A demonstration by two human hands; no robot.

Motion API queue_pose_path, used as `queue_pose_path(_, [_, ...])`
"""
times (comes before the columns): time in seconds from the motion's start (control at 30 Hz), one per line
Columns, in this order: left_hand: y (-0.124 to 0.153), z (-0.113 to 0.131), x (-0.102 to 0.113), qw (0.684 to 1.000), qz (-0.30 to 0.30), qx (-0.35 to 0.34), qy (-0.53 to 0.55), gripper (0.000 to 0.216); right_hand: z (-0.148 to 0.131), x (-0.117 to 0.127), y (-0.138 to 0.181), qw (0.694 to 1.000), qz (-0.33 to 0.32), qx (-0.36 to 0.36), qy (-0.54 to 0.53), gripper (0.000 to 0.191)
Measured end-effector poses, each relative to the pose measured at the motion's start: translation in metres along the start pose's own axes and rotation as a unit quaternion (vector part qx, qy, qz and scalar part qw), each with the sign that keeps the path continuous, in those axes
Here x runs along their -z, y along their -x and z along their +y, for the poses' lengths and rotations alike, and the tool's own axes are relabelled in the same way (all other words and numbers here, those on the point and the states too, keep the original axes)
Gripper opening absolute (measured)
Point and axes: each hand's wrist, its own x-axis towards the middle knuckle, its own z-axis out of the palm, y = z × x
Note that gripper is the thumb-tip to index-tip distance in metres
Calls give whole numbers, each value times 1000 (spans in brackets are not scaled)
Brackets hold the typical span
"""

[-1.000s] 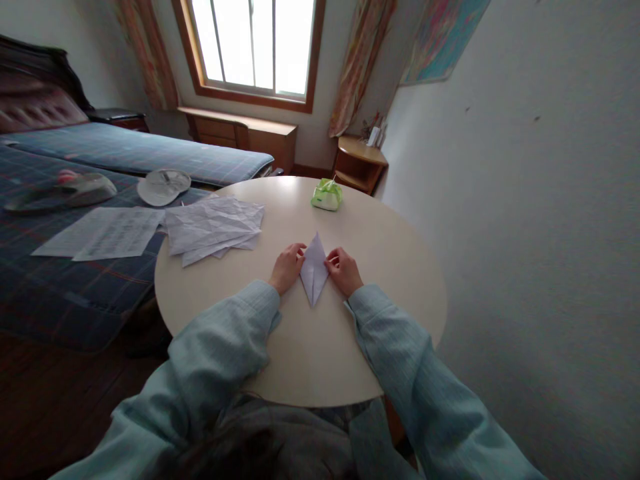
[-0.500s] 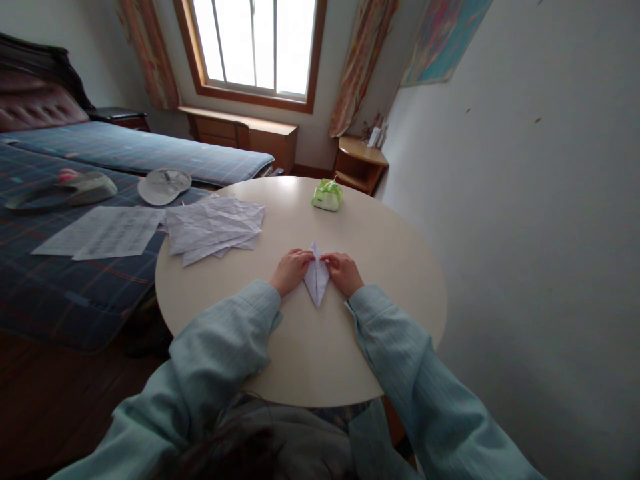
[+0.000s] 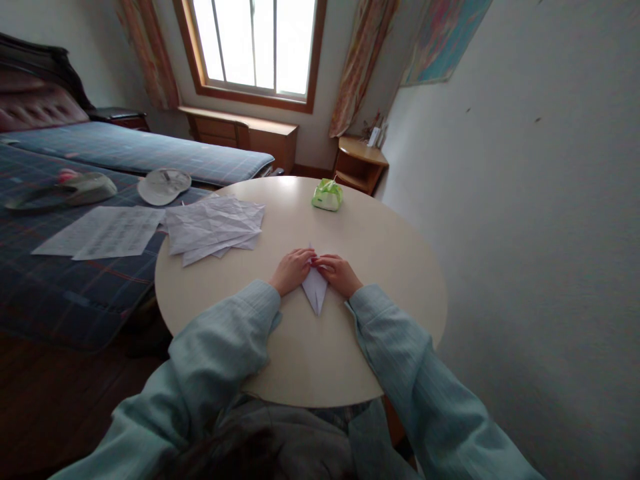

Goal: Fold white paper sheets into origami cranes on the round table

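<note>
A small folded white paper [image 3: 316,293], narrow and pointed toward me, lies on the round beige table [image 3: 300,347]. My left hand [image 3: 291,270] presses on its upper left part with fingers curled down. My right hand [image 3: 339,274] presses on its upper right part the same way. The fingertips of both hands meet over the top of the paper and hide that end. Both arms wear light blue sleeves.
A stack of creased white sheets [image 3: 213,227] lies at the table's left edge. A green tissue pack [image 3: 327,195] sits at the far side. To the left a bed [image 3: 75,267] holds printed papers [image 3: 103,232], a white cap [image 3: 164,185] and a grey object [image 3: 65,190]. A wall stands close on the right.
The paper's side flaps were folded inward, making it narrower. Both hands moved toward each other and now cover its top point.
</note>
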Motion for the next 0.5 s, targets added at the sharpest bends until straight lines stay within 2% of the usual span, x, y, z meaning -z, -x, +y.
queue_pose_path(0.1, [0,1,1,999,-50,1,-13,35,-1,0,0,1000,-4,14,-13,19])
queue_pose_path(0.27, [0,3,1,992,-98,55,-52,42,1,-1,0,1000,-12,1,-12,21])
queue_pose_path(0.5, [1,4,1,985,-91,100,-103,45,-3,-1,2,1000,-19,5,-18,20])
